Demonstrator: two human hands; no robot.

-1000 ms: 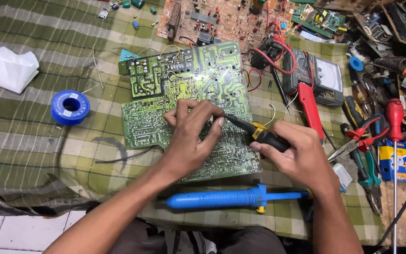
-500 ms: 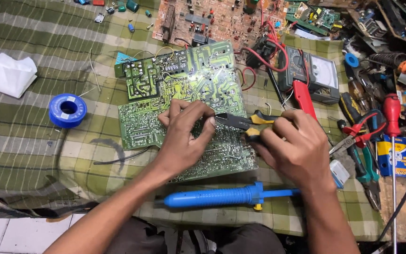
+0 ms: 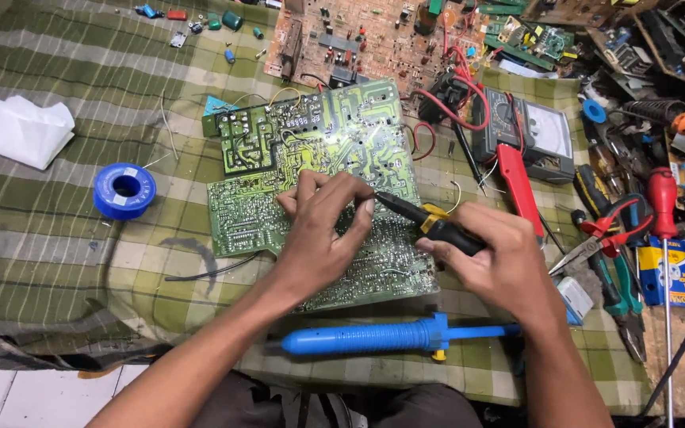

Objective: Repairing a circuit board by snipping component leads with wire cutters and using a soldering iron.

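A green circuit board [image 3: 295, 150] lies solder side up on a green checked cloth [image 3: 65, 238]. My left hand [image 3: 323, 226] rests on the board's middle with its fingers pinched together at one spot; what they pinch is too small to tell. My right hand [image 3: 493, 257] grips a black and yellow soldering iron [image 3: 422, 222], whose tip points left and meets the left fingertips on the board.
A blue desoldering pump [image 3: 382, 337] lies near the front edge. A blue solder spool [image 3: 124, 190] and white tissue [image 3: 21, 131] lie left. A multimeter [image 3: 537, 135], red probe [image 3: 521, 186], pliers [image 3: 612, 261], screwdrivers and a brown board [image 3: 366, 40] crowd the right and back.
Both hands stay on the board at about the same spot. The iron's tip stays close to the left fingertips. The camera view has shifted slightly.
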